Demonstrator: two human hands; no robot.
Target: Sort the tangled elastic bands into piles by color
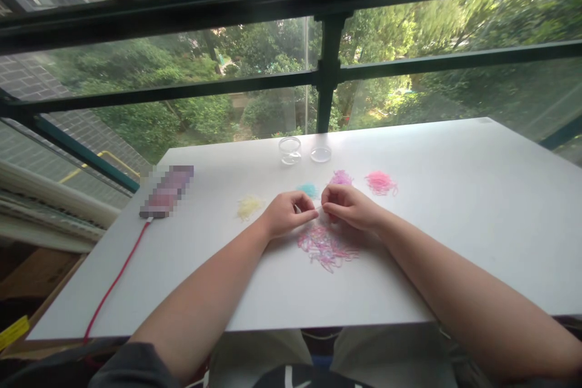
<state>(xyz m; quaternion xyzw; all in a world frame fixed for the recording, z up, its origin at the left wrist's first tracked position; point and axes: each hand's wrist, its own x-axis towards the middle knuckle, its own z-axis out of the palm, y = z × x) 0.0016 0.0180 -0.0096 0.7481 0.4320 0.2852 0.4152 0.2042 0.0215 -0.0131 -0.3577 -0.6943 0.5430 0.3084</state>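
Note:
My left hand (291, 213) and my right hand (348, 206) meet near the middle of the white table, fingertips pinched on a thin pale strand (319, 207) between them. Just below them lies a mixed pile of pink, purple and pale loops (326, 247). Beyond my fingers sit a small blue pile (308, 190) and a purple pile (341, 177), the latter partly hidden by my right hand. A yellow pile (249, 207) is left of my left hand, and a pink pile (381, 182) is to the right.
A clear round container (290, 150) and a clear shallow dish (321, 153) stand near the far edge of the white table (477, 206). At the left lies a blurred-out phone-like object (168, 191) with a red cable (119, 276). Windows rise behind the table.

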